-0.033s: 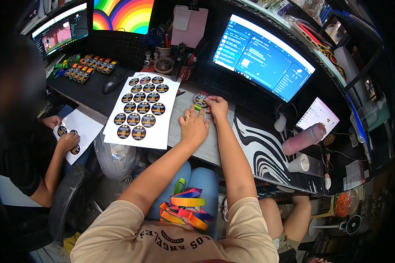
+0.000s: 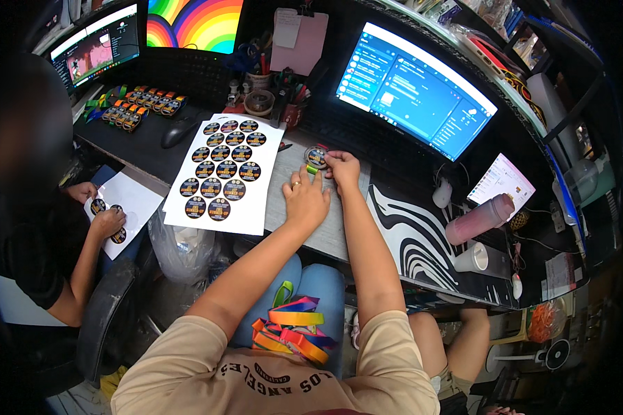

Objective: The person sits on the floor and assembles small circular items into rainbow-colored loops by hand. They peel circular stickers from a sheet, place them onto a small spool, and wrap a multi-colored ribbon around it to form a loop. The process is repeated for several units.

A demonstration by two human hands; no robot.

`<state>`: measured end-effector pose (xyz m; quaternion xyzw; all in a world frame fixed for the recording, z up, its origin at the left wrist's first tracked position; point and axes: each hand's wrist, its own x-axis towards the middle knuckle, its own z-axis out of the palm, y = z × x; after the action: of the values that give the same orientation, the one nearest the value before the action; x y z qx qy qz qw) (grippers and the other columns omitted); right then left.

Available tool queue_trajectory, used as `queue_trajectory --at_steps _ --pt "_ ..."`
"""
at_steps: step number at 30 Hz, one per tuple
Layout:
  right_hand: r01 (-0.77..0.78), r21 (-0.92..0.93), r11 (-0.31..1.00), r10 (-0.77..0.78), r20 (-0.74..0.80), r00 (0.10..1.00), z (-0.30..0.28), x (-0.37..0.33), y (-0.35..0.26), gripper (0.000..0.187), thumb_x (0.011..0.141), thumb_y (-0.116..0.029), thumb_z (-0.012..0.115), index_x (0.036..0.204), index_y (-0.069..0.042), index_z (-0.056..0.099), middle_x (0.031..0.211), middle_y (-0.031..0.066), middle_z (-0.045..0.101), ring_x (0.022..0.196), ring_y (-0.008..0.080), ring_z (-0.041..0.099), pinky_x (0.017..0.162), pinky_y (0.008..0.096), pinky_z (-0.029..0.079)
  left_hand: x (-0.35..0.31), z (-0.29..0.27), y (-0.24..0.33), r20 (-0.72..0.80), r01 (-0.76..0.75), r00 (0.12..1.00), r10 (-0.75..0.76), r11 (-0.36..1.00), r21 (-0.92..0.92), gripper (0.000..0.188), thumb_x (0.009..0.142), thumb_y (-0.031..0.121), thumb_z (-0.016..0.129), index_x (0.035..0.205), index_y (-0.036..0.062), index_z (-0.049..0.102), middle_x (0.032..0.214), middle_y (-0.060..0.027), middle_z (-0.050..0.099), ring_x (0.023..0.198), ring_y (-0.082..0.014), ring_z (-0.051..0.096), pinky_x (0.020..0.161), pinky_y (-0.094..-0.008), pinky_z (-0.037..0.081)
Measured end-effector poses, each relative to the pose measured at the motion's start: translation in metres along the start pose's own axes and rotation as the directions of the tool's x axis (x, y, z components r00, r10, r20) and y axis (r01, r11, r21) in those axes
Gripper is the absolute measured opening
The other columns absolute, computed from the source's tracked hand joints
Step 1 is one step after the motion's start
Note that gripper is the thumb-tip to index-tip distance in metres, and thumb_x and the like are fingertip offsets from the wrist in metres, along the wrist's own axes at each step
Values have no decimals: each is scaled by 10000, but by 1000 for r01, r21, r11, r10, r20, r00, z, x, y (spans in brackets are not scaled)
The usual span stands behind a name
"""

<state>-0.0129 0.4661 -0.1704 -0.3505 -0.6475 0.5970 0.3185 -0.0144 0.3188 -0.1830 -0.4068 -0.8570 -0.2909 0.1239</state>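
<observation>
A round medal (image 2: 316,158) with a dark printed face lies on the grey desk top before me. My right hand (image 2: 343,170) pinches its right edge between thumb and fingers. The fingertips of my left hand (image 2: 306,200) press on a short piece of green ribbon (image 2: 311,169) at the medal's lower side; what lies beneath them is hidden. In my lap rests a heap of bright multicoloured ribbons (image 2: 296,319). Left of my hands, white sheets (image 2: 252,220) carry rows of round dark stickers (image 2: 226,170).
At left a person holds a sheet (image 2: 136,204) with round stickers. Finished-looking medals (image 2: 123,115) lie by a black mouse (image 2: 178,131). A monitor (image 2: 414,83) stands ahead; a pink bottle (image 2: 481,220) and white cup (image 2: 471,259) stand right. A plastic bag (image 2: 185,252) hangs below the desk.
</observation>
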Motion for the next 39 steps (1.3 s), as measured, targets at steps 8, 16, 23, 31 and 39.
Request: queue_trajectory --at_steps 8,16,23,31,39 --pt "427 -361 829 -524 -239 817 -6 -32 -13 257 804 -112 712 1028 -12 636 852 78 642 678 124 580 593 266 465 -8 -11 -4 -10 -96 995 96 995 9 556 882 381 564 1353 90 520 1425 -241 409 1270 -391 412 1012 -551 294" --pt "528 -320 787 -516 127 847 -62 -214 -23 103 831 -81 677 921 -30 667 829 39 601 616 108 476 560 247 400 -99 -67 -20 147 -321 938 314 947 25 650 916 449 511 1434 73 397 1504 -198 322 1386 -405 296 1109 -594 204" --pt "444 -529 723 -83 571 816 -96 -313 13 249 759 -95 748 991 -37 680 948 100 652 736 247 610 690 328 498 -143 -111 -54 370 -381 826 425 905 -188 628 907 349 578 1440 79 382 1557 -158 235 1432 -395 207 1122 -598 167" --pt "-48 -337 940 165 330 930 -99 -333 6 115 894 -59 614 1000 -15 613 823 73 648 764 144 635 724 276 499 -153 -158 -55 658 103 709 255 885 -454 472 923 290 593 1335 71 525 1256 -224 584 1207 -343 543 1029 -426 389" --pt "-17 291 957 -122 452 884 -82 -333 -59 76 940 -17 568 1013 -9 546 920 5 583 801 53 531 699 195 433 -164 -166 -42 611 26 696 377 837 -546 769 771 264 760 1413 33 404 1301 -246 532 1190 -340 545 998 -415 417"
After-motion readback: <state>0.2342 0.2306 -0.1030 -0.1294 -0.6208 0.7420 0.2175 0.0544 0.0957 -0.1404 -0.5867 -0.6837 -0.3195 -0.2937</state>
